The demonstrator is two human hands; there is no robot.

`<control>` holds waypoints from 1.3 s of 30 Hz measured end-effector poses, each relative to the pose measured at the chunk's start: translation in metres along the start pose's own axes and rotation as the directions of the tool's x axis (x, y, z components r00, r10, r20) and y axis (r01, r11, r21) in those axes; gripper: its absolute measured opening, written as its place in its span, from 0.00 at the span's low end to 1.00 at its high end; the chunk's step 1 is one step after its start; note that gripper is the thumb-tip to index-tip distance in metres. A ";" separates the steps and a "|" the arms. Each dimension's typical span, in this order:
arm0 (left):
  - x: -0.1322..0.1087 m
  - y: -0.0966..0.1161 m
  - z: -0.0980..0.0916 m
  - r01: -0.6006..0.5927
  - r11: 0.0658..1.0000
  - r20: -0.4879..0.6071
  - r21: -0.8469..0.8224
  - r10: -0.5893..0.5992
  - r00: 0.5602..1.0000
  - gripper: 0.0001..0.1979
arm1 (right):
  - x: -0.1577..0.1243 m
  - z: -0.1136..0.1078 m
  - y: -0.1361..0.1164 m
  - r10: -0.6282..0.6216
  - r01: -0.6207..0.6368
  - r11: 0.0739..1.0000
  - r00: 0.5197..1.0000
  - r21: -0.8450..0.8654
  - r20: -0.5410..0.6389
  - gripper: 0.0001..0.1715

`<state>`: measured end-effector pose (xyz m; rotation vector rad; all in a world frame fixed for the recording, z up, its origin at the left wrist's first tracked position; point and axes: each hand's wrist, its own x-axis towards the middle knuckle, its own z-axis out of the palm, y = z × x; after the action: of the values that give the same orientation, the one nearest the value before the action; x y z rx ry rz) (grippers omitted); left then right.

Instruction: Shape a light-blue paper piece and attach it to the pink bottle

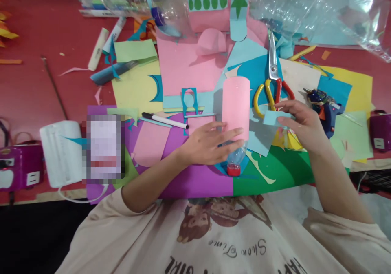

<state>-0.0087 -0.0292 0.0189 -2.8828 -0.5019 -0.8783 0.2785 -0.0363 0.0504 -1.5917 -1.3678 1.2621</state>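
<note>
A plastic bottle (236, 98) wrapped in pink paper lies in front of me, its red cap towards my body. My left hand (210, 142) holds it near the neck, fingers laid across the pink wrap and the clear plastic; the thumb is hidden. To the right, my right hand (301, 123) pinches a small light blue piece of paper (271, 118) between thumb and fingers. Just beyond that hand lie scissors (273, 68) with yellow and red handles, blades pointing away. A glue gun (330, 113) rests to its right.
Coloured paper sheets and scraps cover the middle, including a green sheet (275, 172). A black-and-white marker (165, 120) and a blue cutter (111, 72) lie left. A white device (62, 153) sits beside a blurred-out item (105, 147). Clear plastic bottles (305, 9) lie at the back.
</note>
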 end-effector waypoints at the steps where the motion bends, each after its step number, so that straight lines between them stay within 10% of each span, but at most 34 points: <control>1: 0.001 0.002 0.000 -0.009 1.000 -0.012 0.012 0.009 1.000 0.16 | 0.003 -0.001 -0.001 0.001 0.000 1.000 1.000 0.024 -0.005 0.15; 6: 0.004 0.006 0.002 0.070 0.997 -0.123 -0.012 -0.071 0.990 0.16 | 0.020 0.005 -0.008 -0.013 0.018 0.998 0.996 0.052 -0.091 0.13; 12: 0.004 0.002 0.005 0.109 0.986 0.105 -0.128 -0.096 0.990 0.26 | 0.040 0.018 -0.027 -0.096 0.127 0.967 0.984 0.221 -0.147 0.09; 17: 0.000 0.001 0.009 0.192 0.976 -0.037 -0.106 -0.197 0.980 0.30 | 0.058 0.026 -0.040 -0.143 0.181 0.948 0.977 0.261 -0.159 0.09; 39: 0.002 0.001 0.017 0.250 0.967 0.039 -0.047 -0.249 0.968 0.37 | 0.070 0.054 -0.099 -0.413 0.381 0.775 0.909 -0.505 0.051 0.06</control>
<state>0.0017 -0.0269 0.0060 -2.9279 -0.8742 -0.8887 0.1943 0.0485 0.1092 -1.5260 -1.9845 0.6133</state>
